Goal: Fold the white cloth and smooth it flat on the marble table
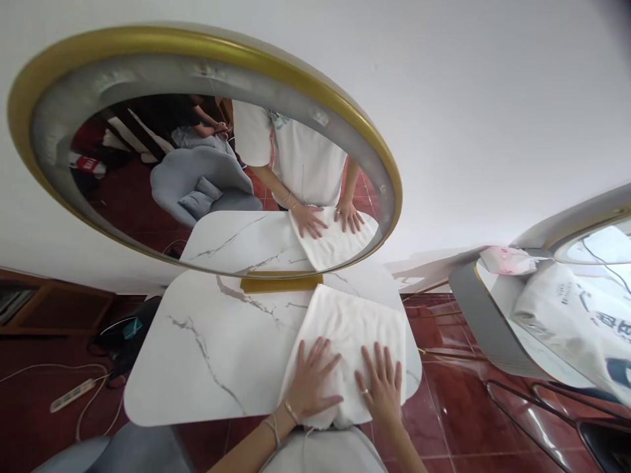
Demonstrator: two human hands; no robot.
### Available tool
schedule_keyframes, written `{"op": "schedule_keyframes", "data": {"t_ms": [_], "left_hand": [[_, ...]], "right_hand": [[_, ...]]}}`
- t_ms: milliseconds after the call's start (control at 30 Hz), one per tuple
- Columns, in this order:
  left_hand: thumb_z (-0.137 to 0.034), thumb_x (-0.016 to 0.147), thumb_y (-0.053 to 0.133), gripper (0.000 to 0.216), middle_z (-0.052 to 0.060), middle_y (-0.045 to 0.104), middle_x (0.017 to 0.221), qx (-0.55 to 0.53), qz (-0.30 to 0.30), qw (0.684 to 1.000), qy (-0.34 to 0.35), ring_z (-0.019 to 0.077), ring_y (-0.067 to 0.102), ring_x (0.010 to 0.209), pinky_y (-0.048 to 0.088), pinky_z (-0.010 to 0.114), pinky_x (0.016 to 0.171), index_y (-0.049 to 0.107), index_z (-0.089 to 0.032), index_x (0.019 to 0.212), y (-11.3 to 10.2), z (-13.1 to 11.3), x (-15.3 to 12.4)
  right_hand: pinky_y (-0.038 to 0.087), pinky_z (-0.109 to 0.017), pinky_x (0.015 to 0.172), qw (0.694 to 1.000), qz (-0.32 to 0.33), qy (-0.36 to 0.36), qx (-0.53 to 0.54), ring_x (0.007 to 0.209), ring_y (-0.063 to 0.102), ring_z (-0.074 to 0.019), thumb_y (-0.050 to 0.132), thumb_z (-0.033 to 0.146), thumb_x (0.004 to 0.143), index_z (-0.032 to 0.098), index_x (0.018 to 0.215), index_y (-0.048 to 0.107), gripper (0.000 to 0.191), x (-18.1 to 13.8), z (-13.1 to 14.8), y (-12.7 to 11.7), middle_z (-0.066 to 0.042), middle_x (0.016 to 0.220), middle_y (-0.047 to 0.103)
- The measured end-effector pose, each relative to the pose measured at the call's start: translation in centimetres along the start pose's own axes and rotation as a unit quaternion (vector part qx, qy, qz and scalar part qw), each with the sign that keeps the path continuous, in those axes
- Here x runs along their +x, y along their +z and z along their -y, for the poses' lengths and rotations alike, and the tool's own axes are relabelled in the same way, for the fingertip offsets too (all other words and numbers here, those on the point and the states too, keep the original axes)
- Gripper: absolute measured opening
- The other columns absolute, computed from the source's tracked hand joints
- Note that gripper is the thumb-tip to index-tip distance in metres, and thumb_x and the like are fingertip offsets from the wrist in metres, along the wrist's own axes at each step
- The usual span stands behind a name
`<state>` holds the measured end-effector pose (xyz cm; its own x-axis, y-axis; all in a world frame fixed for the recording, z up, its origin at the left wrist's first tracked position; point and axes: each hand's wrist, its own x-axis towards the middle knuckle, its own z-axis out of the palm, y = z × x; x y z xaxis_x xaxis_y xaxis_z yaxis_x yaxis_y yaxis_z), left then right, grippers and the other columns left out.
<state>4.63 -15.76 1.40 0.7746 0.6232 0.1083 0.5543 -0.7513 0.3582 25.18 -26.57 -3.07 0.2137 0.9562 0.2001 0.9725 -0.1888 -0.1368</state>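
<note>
A white cloth (355, 315) lies on the right part of the marble-patterned table (197, 381), its near edge hanging at the table's front. Slight wrinkles run across it. My left hand (313, 381) presses flat on the cloth's left side, fingers spread, with bracelets at the wrist. On the right side of the cloth rests my right hand (380, 387), also flat with fingers apart and a ring on one finger. Neither hand grips the fabric. Both hands and the cloth show again in the round mirror above.
A gold-framed mirror (276, 56) stands over the table's back on a gold base (280, 283). At right, another table (503, 341) carries a pink-and-white packet (507, 260) and a printed white fabric item (576, 315). A power strip (72, 395) with cables lies on the red floor at left.
</note>
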Motion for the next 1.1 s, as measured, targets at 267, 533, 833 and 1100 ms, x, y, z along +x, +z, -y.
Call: {"op": "schedule_keyframes", "data": {"t_ms": [267,533,833,1100], "left_hand": [[-0.027,0.090,0.047,0.020,0.009,0.065,0.099,-0.057,-0.218,0.889,-0.399,0.0255,0.059,0.095,0.046,0.040,0.081,0.065,-0.020,0.096,-0.6,5.7,12.5],[-0.014,0.093,0.030,0.040,0.014,0.058,0.118,-0.034,-0.268,0.890,-0.366,0.0228,0.056,0.113,0.045,0.038,0.095,0.061,-0.017,0.118,0.5,7.7,10.2],[-0.036,0.095,0.038,0.061,0.011,0.021,0.158,0.072,-0.160,0.958,-0.227,0.0249,0.014,0.147,0.022,0.045,0.117,0.021,-0.017,0.150,1.1,7.8,8.6],[-0.036,0.094,0.043,0.060,0.011,0.018,0.158,0.089,-0.177,0.949,-0.247,0.0261,0.016,0.146,0.023,0.045,0.116,0.027,-0.019,0.149,-1.7,12.5,3.6]], "right_hand": [[0.024,-0.054,0.109,0.998,-0.031,0.055,0.022,0.135,0.032,-0.0302,0.030,0.049,0.097,0.030,0.150,0.026,0.056,6.9,-0.8,1.0,-0.008,0.152,0.033],[0.026,-0.053,0.107,0.998,-0.040,-0.007,0.051,0.135,0.033,-0.0308,0.036,0.047,0.096,0.031,0.150,0.024,0.058,9.0,1.1,2.0,-0.009,0.154,0.029],[0.018,-0.047,0.114,0.994,0.003,-0.102,0.049,0.144,0.020,-0.0246,0.031,0.042,0.098,0.021,0.149,0.030,0.055,16.6,6.0,3.6,-0.010,0.154,0.031],[0.021,-0.047,0.115,0.979,-0.028,-0.187,0.076,0.146,0.016,-0.0253,0.037,0.037,0.097,0.013,0.153,0.014,0.064,16.2,12.9,4.0,-0.013,0.155,0.025]]}}
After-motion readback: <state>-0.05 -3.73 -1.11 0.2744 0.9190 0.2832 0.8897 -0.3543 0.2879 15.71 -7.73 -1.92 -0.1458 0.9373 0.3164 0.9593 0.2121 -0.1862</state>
